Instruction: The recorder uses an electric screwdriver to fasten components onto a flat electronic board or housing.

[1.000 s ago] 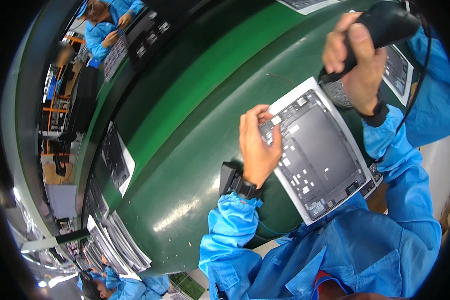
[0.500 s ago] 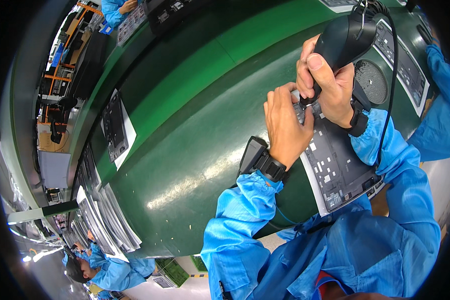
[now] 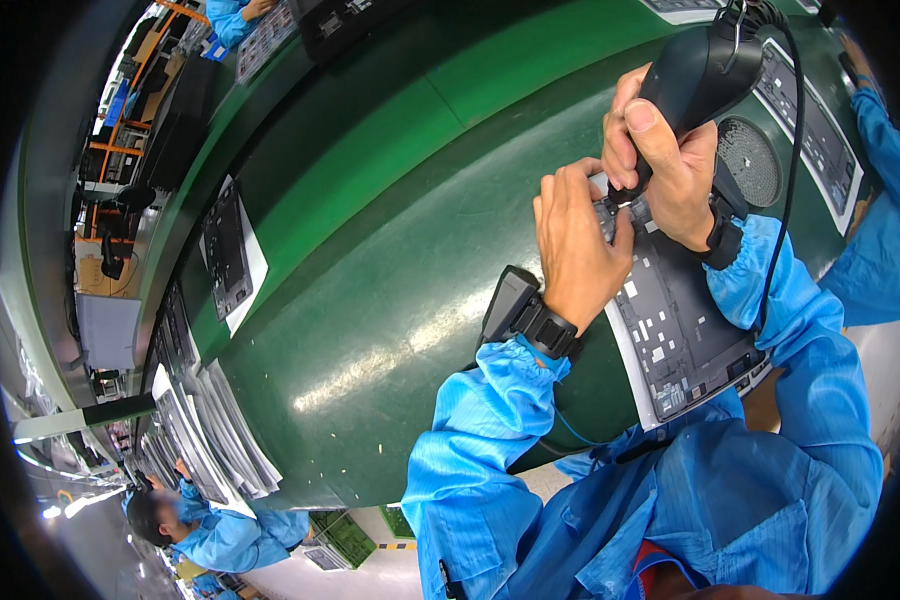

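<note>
In my right hand (image 3: pixel 678 175) is a black corded electric screwdriver (image 3: pixel 705 75), tilted, with its tip pointing down at the far end of a dark flat device housing (image 3: pixel 685 315). The housing has several small white patches and lies over a white sheet (image 3: pixel 625 365) at the near edge of the bench. My left hand (image 3: pixel 577 245) is curled at the housing's far left corner, with its fingers and thumb around the screwdriver's tip. Whatever they pinch there is mostly hidden.
A round dish of small bits (image 3: pixel 748 162) stands right of my right hand. Another housing (image 3: pixel 810 115) lies beyond it, near a co-worker's blue sleeve (image 3: pixel 885 150). At left are a housing on paper (image 3: pixel 232 255) and stacked sheets (image 3: pixel 225 440). The screwdriver's black cord (image 3: pixel 796 150) hangs by my right arm.
Both hands and the screwdriver have shifted slightly to the right in the picture. The tip stays at the housing's far end, and the grip looks the same.
</note>
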### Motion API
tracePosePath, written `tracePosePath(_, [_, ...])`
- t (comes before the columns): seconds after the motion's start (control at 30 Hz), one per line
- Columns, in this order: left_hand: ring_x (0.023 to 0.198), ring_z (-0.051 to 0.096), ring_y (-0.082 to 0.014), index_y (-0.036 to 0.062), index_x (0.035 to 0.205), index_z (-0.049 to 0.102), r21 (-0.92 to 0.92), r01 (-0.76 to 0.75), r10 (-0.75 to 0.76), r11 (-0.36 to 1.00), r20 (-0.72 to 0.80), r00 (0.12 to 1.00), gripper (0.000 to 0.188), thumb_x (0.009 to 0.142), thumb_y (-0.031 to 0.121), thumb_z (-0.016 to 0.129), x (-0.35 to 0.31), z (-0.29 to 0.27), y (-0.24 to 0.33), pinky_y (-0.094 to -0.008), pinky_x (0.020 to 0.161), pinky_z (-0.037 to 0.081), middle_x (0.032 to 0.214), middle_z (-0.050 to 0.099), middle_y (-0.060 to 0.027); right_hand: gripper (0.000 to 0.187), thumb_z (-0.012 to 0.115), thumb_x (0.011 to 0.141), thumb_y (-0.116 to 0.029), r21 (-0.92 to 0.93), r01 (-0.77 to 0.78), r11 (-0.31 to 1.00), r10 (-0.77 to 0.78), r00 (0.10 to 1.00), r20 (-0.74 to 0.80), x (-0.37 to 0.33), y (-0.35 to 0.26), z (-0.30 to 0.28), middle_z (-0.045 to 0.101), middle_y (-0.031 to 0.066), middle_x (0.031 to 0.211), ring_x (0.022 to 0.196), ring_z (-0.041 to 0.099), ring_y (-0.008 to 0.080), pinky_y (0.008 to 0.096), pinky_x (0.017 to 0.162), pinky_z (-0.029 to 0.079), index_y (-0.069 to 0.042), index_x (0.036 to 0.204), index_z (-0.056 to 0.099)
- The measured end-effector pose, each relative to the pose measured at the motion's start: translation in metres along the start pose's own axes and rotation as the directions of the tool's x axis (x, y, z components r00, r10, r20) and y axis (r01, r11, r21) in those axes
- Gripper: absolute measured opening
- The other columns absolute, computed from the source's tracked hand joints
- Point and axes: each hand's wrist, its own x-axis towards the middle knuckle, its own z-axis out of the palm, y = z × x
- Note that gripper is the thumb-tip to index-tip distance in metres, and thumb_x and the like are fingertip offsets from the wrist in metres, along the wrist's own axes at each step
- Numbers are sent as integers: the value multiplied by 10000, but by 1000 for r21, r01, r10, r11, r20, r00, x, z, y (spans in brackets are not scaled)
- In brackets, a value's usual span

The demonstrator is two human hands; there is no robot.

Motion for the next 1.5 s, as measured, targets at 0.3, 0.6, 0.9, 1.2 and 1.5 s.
tracePosePath(0.3, [901,513,-317,29,1044,520,-13,-5,5,1000,-1,1000,396,722,28,751,1,1,-2,-420,789,378,940,554,-117,193,636,1011,-145,-59,76,995,-71,994,80,-4,3,2,502,-25,608,492,428,37,224,478,359,-12,882,582])
tracePosePath(0.6, [951,526,-333,6,1225,510,-26,-2,3,1000,13,1000,568,709,-30,744,0,0,-1,-439,810,388,988,557,-143,263,572,1040,-257,-150,57,987,-42,994,104,-4,2,4,478,6,626,498,422,61,227,464,369,-9,992,497])
tracePosePath(0.9, [908,509,-319,23,1037,522,-25,0,0,1000,-16,1000,374,728,15,733,2,1,-2,-420,788,372,941,558,-121,194,646,1010,-157,-53,32,998,-29,998,59,-4,5,8,476,-35,594,480,395,38,237,462,333,-7,905,582])
tracePosePath(1.2, [924,521,-328,14,1047,524,-33,14,-14,999,-8,1000,390,721,8,738,1,0,-1,-427,797,383,948,565,-126,218,626,1020,-160,-78,14,997,-12,999,32,-4,0,13,474,-33,598,478,386,42,241,462,339,-22,870,548])
tracePosePath(1.5, [923,529,-320,17,1074,524,-40,19,-19,999,-8,1000,422,713,-5,741,2,-1,0,-427,802,386,956,571,-122,209,572,1035,-215,-118,-10,993,24,993,118,-5,5,-2,478,5,634,503,417,61,235,474,378,-19,1021,502])
